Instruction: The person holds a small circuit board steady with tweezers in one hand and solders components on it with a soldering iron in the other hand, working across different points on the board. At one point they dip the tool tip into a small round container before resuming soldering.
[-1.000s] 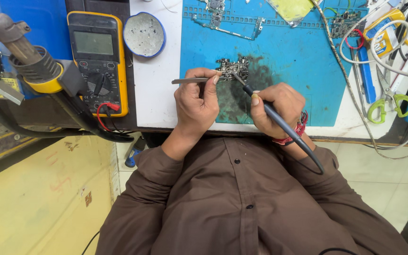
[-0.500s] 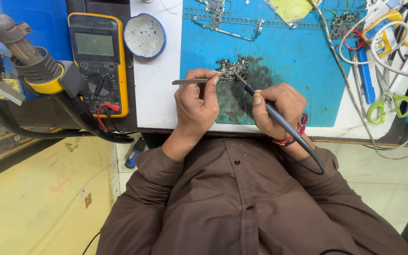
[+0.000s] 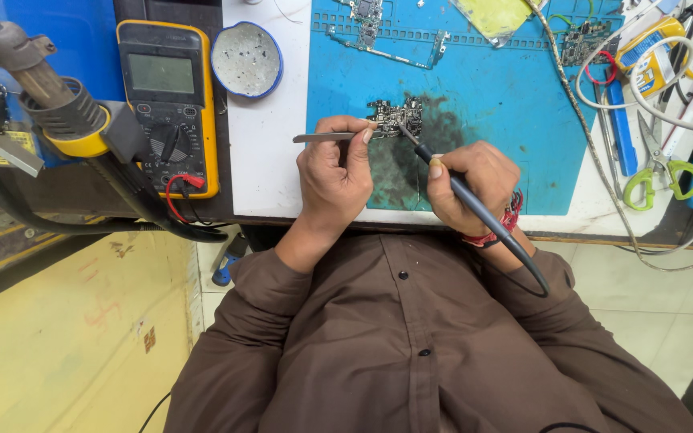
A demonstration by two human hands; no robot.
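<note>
Fine soldering on a small circuit board (image 3: 399,119) appears to be the step in hand. The board lies on the blue work mat (image 3: 507,96), on a dark, stained patch, at about 12 o'clock from the person's chest.

The left hand (image 3: 334,180) is curled shut around a pair of metal tweezers (image 3: 326,137). Thumb and forefinger pinch them near the front, and the tips reach to 3 o'clock, onto the board's left edge. The right hand (image 3: 471,180) is closed in a pen grip on a slim black soldering iron (image 3: 475,204). Its tip slants toward 11 o'clock and meets the board's right side, while its cord trails off past the wrist toward 5 o'clock. Whether the tip is actually touching a joint is too small to tell.

Any further move here calls for a steady tip, a light tweezer hold that keeps the board from sliding, and wrists braced on the bench edge.

Around the work:
- A yellow multimeter (image 3: 170,96) sits at 9 o'clock from the board.
- A round blue-rimmed tin (image 3: 246,58) lies at 10 o'clock.
- A hot-air handpiece (image 3: 50,104) stands farther out the same way.
- A long bare board (image 3: 378,32) rests at 12 o'clock.
- Green-handled scissors (image 3: 655,172) and looping white cables (image 3: 603,160) crowd 3 o'clock, near the right elbow's sweep
</note>
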